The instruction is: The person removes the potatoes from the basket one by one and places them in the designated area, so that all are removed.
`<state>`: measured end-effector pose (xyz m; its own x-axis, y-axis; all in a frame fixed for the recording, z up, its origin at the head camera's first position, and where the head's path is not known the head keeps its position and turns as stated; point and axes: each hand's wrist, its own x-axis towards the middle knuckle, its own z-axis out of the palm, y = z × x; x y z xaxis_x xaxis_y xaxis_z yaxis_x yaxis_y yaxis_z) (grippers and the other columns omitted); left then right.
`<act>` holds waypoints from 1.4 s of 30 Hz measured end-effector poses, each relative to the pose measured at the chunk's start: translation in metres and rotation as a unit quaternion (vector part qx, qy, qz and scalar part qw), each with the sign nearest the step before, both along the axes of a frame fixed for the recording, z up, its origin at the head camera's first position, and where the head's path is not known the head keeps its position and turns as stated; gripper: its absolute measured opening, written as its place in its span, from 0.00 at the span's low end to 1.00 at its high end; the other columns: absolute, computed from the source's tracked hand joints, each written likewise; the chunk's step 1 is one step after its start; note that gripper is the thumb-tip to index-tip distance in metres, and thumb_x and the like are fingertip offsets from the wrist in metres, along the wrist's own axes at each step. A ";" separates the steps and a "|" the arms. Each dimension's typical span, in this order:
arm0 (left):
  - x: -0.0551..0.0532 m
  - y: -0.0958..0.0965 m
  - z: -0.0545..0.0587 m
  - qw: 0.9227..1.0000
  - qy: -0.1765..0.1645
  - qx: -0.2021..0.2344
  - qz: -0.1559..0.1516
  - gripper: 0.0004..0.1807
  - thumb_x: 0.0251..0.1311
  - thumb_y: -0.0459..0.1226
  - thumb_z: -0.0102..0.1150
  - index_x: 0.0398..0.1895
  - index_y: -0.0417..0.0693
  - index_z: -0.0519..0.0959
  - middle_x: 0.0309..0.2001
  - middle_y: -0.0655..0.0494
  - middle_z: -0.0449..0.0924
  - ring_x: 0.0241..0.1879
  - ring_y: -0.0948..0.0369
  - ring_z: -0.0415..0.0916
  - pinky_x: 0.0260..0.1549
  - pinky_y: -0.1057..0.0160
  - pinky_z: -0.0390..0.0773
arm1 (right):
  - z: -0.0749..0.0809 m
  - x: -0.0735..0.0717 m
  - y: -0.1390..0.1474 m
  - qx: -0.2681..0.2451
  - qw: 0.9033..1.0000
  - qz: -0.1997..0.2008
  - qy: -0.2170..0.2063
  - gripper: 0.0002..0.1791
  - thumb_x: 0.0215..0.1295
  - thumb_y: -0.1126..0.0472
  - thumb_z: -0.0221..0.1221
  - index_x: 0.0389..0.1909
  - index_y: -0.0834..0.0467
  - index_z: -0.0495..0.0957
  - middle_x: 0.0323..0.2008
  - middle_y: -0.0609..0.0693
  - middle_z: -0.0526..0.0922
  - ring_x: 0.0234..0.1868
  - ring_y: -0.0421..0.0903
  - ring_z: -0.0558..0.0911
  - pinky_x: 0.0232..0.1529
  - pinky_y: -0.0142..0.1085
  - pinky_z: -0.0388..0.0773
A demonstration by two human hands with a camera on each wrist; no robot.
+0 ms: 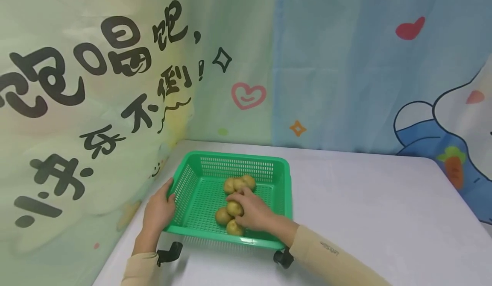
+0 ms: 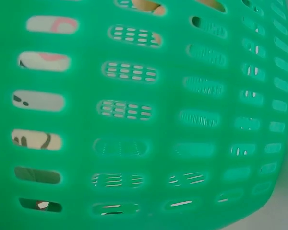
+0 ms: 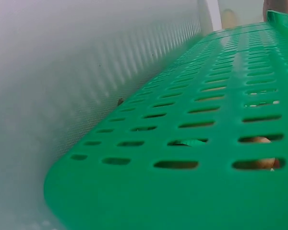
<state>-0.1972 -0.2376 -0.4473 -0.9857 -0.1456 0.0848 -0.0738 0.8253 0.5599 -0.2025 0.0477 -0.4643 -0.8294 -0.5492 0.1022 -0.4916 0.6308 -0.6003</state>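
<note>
A green plastic basket [image 1: 285, 192] with slotted walls stands on the white table, several potatoes [image 1: 222, 216] lying in it. My left hand [image 1: 158, 209] grips the basket's left rim near its front corner. Reaching over the front right of the basket, my right hand [image 1: 251, 211] holds a round potato [image 1: 235, 208] between thumb and fingers. Two potatoes lie right beside that one, and a small cluster of potatoes [image 1: 229, 186] sits just beyond the hand. In both wrist views the slotted basket wall [image 2: 163, 129] fills most of the picture and hides the hands' grip.
The white table [image 1: 357, 200] extends to the right of the basket. A printed cloth [image 1: 330, 85] hangs behind it, and another with dark lettering [image 1: 77, 128] runs along the left. Black wrist cameras [image 1: 169, 252] are seen below the basket's front edge.
</note>
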 end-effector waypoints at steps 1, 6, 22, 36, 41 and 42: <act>0.000 0.000 0.000 1.000 0.000 0.002 0.000 0.28 0.72 0.35 0.45 0.74 0.43 0.59 0.67 0.34 0.65 0.53 0.36 0.74 0.45 0.39 0.73 | 0.000 0.000 0.000 -0.008 1.000 -0.003 -0.007 0.30 0.51 0.67 0.67 0.59 0.53 0.75 0.57 0.53 0.67 0.44 0.44 0.76 0.40 0.36 0.76; -0.001 0.000 -0.002 1.000 -0.001 0.011 -0.002 0.28 0.72 0.34 0.45 0.74 0.43 0.59 0.68 0.35 0.65 0.54 0.37 0.74 0.46 0.39 0.73 | 0.000 -0.002 0.003 -0.073 0.996 -0.024 -0.045 0.29 0.49 0.71 0.63 0.56 0.56 0.73 0.58 0.57 0.66 0.43 0.45 0.76 0.36 0.33 0.77; -0.001 -0.003 -0.003 1.000 0.004 0.009 -0.005 0.28 0.72 0.35 0.47 0.74 0.45 0.60 0.65 0.34 0.68 0.24 0.53 0.71 0.23 0.56 0.69 | 0.046 0.010 0.057 -0.205 0.974 -0.069 -0.066 0.26 0.60 0.69 0.62 0.61 0.57 0.73 0.58 0.54 0.74 0.49 0.48 0.78 0.39 0.33 0.79; 0.003 0.000 -0.001 0.999 0.015 -0.035 0.007 0.28 0.71 0.34 0.47 0.73 0.43 0.61 0.65 0.35 0.68 0.53 0.37 0.74 0.40 0.41 0.76 | 0.034 0.018 0.118 -0.215 0.957 -0.189 -0.045 0.26 0.60 0.67 0.66 0.59 0.51 0.76 0.61 0.54 0.75 0.62 0.64 0.73 0.50 0.50 0.79; 0.001 0.001 -0.003 0.999 0.015 -0.033 0.005 0.27 0.71 0.34 0.46 0.73 0.44 0.61 0.65 0.35 0.69 0.51 0.37 0.76 0.38 0.42 0.76 | 0.027 0.020 0.135 -0.219 0.948 -0.227 -0.039 0.25 0.60 0.66 0.66 0.60 0.52 0.76 0.62 0.55 0.75 0.63 0.64 0.72 0.52 0.55 0.75; 0.001 0.001 -0.004 0.999 0.015 -0.032 0.004 0.27 0.71 0.34 0.46 0.73 0.44 0.61 0.65 0.35 0.68 0.52 0.37 0.76 0.39 0.42 0.76 | 0.025 0.021 0.138 -0.218 0.946 -0.235 -0.039 0.25 0.60 0.66 0.66 0.60 0.52 0.76 0.62 0.55 0.75 0.63 0.64 0.72 0.52 0.54 0.75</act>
<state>-0.1965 -0.2366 -0.4508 -0.9812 -0.1474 0.1247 -0.0646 0.8591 0.5078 -0.1818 0.1861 -0.4395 -0.9860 -0.0375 0.1627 -0.1619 0.4531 -0.8766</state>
